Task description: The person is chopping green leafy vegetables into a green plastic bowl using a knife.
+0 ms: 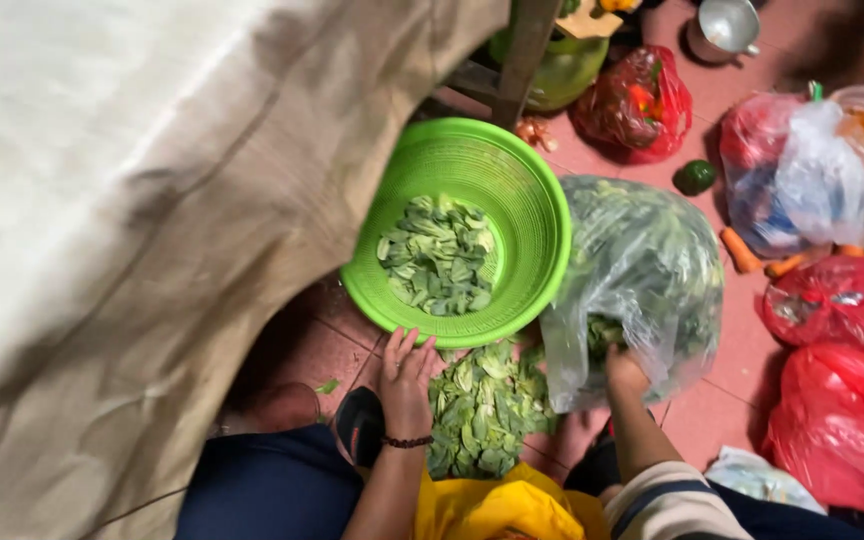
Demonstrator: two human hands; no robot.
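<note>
Leaves [487,405]: two heaps | left hand [407,385] spread, touching pile | right hand [624,372] grip hidden inside bag [642,270]

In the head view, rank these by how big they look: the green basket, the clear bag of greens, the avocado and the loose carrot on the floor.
1. green basket and clear bag of greens: too alike to rank.
2. carrot.
3. avocado, close to the carrot in size.
</note>
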